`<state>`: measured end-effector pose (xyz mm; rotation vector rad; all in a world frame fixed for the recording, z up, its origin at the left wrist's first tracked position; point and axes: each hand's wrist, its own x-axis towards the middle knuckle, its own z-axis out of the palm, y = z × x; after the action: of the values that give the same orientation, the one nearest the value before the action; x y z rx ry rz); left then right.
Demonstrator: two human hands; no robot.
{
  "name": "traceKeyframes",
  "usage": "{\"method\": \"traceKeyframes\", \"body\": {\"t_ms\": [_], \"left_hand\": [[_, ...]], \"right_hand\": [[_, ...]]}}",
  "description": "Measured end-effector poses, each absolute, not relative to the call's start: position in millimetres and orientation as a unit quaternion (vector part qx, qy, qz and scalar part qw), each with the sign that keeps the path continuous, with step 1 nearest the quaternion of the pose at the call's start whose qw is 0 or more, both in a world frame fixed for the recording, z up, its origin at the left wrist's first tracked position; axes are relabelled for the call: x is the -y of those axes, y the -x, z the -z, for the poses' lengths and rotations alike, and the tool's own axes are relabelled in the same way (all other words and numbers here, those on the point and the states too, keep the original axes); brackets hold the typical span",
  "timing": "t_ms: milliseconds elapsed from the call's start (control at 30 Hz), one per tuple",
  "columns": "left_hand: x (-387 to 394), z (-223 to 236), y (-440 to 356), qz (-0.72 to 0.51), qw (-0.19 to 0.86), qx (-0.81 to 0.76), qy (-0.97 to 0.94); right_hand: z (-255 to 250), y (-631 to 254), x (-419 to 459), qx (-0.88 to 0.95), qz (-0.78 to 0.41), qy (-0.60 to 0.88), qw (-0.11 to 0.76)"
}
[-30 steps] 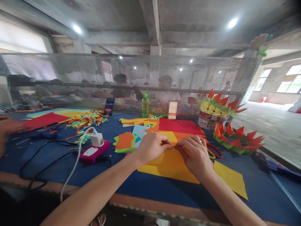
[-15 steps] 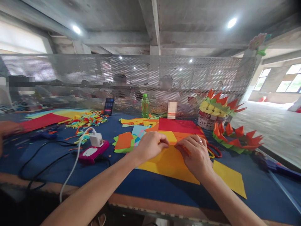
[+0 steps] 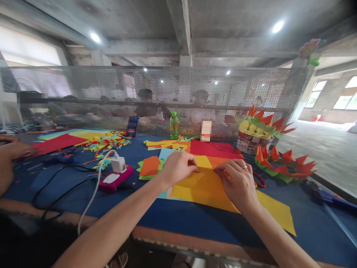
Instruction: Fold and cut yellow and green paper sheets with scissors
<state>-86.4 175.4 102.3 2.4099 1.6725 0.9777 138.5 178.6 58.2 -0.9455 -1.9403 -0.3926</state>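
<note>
A yellow-orange paper sheet [image 3: 206, 191] lies in front of me, and both hands are at its far edge. My left hand [image 3: 178, 169] is closed, pinching that edge with thumb and curled fingers. To its right, my right hand [image 3: 238, 182], with a ring on one finger, pinches the same edge, leaving a short gap between the hands. Just beyond them lie a smaller yellow piece [image 3: 203, 161], an orange sheet [image 3: 217, 162] and a red sheet [image 3: 214, 149]. Another yellow sheet [image 3: 279, 212] rests under my right forearm's outer side. A red loop [image 3: 260, 181] shows partly behind my right hand.
Orange and green paper squares [image 3: 149, 166] lie left of my hands. A magenta power strip [image 3: 115, 180] with a white plug and cables sits farther left. Paper crowns [image 3: 290, 165] and a blue tool [image 3: 334, 199] are at right. A green bottle [image 3: 174, 124] stands behind. Another person's hand [image 3: 16, 154] is at far left.
The view has turned slightly left, so things appear farther right. My fingertips are a little farther apart along the sheet's edge. The other person's hand shows more at the left.
</note>
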Motion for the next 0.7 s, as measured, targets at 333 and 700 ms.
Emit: {"method": "traceKeyframes", "body": {"t_ms": [333, 700], "left_hand": [[-167, -95, 70, -0.312, -0.064, -0.481, -0.817], [-167, -96, 67, -0.352, 0.001, -0.457, -0.817]], "right_hand": [[-63, -132, -171, 0.823, 0.137, 0.334, 0.439], [-63, -131, -173, 0.814, 0.141, 0.328, 0.458]]}}
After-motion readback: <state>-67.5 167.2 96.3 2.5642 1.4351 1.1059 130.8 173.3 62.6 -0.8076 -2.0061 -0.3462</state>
